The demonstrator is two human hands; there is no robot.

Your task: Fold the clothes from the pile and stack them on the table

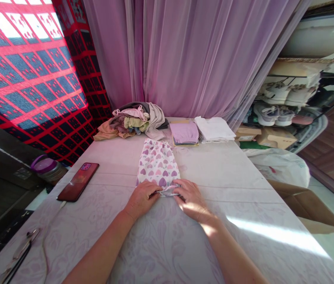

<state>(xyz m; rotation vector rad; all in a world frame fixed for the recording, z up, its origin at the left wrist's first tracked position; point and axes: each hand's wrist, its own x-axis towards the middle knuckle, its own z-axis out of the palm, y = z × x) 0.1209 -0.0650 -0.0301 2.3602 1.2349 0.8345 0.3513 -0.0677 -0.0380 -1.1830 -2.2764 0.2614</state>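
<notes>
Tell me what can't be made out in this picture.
Head view: heart-print garment, near edge partly covered by the left hand and right hand.
Head view: clothes pile, lower pieces buried under upper ones.
Head view: cable, other end cut off by the bottom edge.

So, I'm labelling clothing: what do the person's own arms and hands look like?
The ungloved left hand and ungloved right hand join uncovered forearms: no sleeve, watch or bracelet shows. Sunlight patches brighten the right wrist. Small rings can't be ruled out.
</notes>
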